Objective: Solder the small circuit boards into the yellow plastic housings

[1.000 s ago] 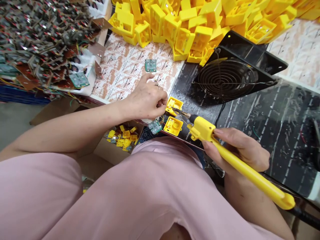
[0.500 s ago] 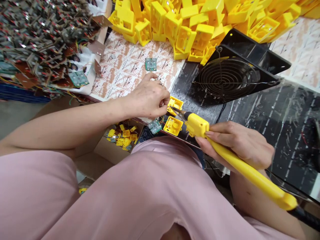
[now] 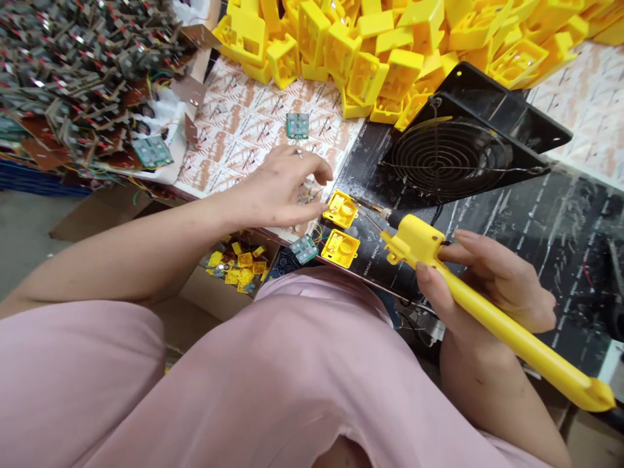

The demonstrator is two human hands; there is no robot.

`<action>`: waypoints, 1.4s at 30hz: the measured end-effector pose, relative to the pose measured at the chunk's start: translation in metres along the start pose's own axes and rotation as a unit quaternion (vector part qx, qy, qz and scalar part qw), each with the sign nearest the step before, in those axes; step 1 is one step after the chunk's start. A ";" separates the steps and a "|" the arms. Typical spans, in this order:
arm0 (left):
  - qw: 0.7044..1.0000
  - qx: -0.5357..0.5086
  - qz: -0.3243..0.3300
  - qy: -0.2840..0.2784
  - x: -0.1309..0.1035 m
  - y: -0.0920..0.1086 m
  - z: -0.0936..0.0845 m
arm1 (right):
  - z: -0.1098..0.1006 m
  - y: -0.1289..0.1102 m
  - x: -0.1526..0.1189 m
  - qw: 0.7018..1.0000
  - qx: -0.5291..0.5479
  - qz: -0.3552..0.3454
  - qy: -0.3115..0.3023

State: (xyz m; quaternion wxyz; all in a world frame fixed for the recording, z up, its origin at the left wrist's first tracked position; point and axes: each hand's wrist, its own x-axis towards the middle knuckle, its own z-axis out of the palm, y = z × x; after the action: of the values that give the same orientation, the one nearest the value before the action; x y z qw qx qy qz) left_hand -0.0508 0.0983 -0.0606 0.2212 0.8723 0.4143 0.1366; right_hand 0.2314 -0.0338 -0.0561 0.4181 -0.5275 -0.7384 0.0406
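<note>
My right hand (image 3: 492,279) is wrapped round a yellow soldering tool (image 3: 419,240), whose metal tip points left, just right of the upper yellow housing (image 3: 340,209). Beside that housing my left hand (image 3: 287,185) is spread, thumb and fingers apart, with the thumb tip at the housing's left edge. Nothing shows in its grip. A second open yellow housing (image 3: 340,248) lies nearer the table's front edge. Thin wires run from it to a green circuit board (image 3: 304,249) at the edge. Another green board (image 3: 297,125) lies beyond my left hand.
A black fan (image 3: 439,156) with a wire grille stands behind the tool. Yellow housings (image 3: 365,78) are heaped at the back. Many wired boards (image 3: 88,84) are piled at the left. Below the edge, a cardboard box (image 3: 205,286) holds yellow parts.
My right hand has drawn the soldering tool right, its tip leaving the upper housing's inside. The fingers of my left hand, earlier pinched at that housing, have opened and lifted away.
</note>
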 end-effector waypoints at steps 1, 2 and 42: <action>0.999 -0.030 -0.012 0.012 -0.004 -0.003 0.000 | 0.002 0.001 -0.001 1.000 0.014 0.003 0.027; 0.998 -0.051 -0.020 0.026 -0.007 -0.006 0.002 | 0.004 0.002 -0.001 0.998 0.024 0.008 0.057; 0.943 0.276 0.151 0.105 0.018 0.009 0.030 | 0.007 -0.003 0.006 0.995 0.052 -0.082 0.030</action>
State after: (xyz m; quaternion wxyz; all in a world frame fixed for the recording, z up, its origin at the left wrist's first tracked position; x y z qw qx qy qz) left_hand -0.0206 0.0993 -0.0806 -0.0963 0.9323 0.3196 0.1396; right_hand 0.2247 -0.0279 -0.0559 0.4685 -0.4441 -0.7632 0.0285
